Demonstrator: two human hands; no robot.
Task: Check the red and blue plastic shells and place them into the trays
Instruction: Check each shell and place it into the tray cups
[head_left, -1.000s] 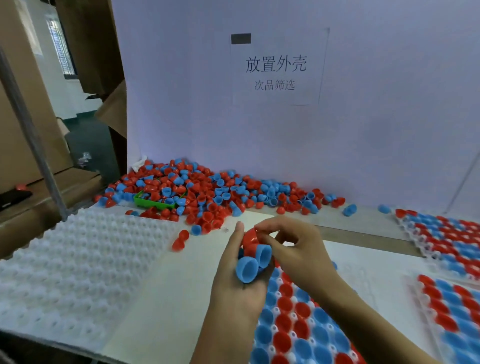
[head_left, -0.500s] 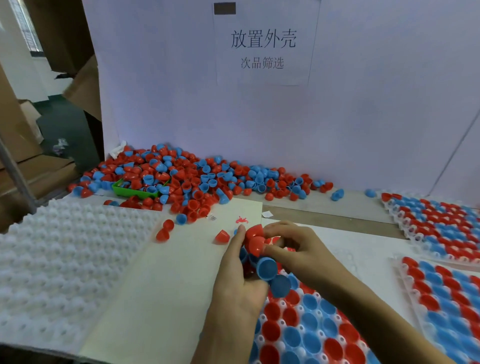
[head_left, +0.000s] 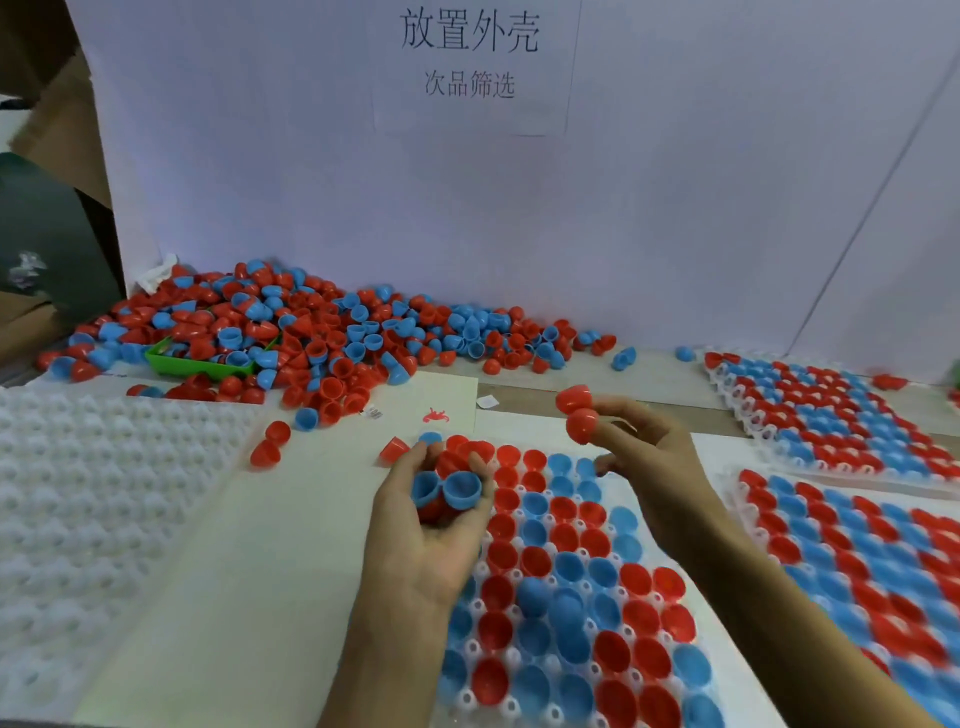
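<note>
My left hand (head_left: 431, 540) cups a small bunch of shells, two blue shells (head_left: 448, 488) on top with red ones beneath. My right hand (head_left: 649, 462) pinches two red shells (head_left: 577, 413) at its fingertips, raised above the far right corner of the white tray (head_left: 472, 647). That tray lies under both hands and holds rows of red and blue shells, open side up. A big heap of loose red and blue shells (head_left: 311, 332) lies at the back left against the wall.
An empty white dimpled tray (head_left: 88, 499) lies at the left. Two filled trays (head_left: 831, 415) (head_left: 878, 561) sit at the right. A green bin (head_left: 197, 364) is half buried in the heap. Loose shells (head_left: 270, 444) lie on the cream board (head_left: 249, 571).
My hands have come apart: the right hand has lifted two red shells out of the bunch and moved right. The left hand keeps the rest. The camera has tilted down.
</note>
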